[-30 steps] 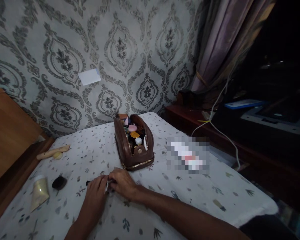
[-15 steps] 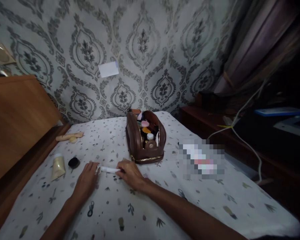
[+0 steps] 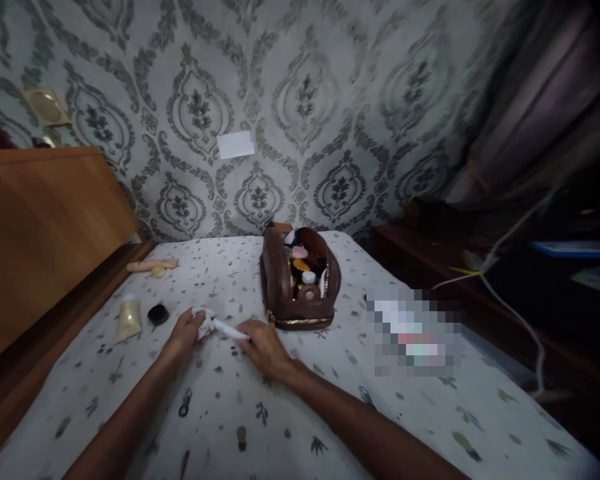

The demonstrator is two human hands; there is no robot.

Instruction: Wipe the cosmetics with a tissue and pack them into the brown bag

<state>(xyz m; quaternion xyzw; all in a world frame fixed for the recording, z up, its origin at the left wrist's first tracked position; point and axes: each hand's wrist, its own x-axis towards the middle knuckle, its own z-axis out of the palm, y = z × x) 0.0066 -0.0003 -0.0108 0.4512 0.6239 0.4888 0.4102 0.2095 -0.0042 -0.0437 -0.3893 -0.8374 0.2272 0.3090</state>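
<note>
Slim white cylindrical tube (image 3: 231, 329) is being gripped at R end by R hand (image 3: 266, 348), over white leaf-print cloth (image 3: 207, 420), nr brown leather bag (image 3: 293, 315); long axis is being slanted up-left twd L hand (image 3: 184, 332), where crumpled whitish piece (image 3: 205, 321), material unclear, is being pinched.

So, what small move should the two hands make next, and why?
Probably, the right hand should ease the slim white tube away while the left hand steadies the crumpled whitish piece: each hand holds one of them, and the tube's end opposite the right hand seems to meet that piece.
</note>
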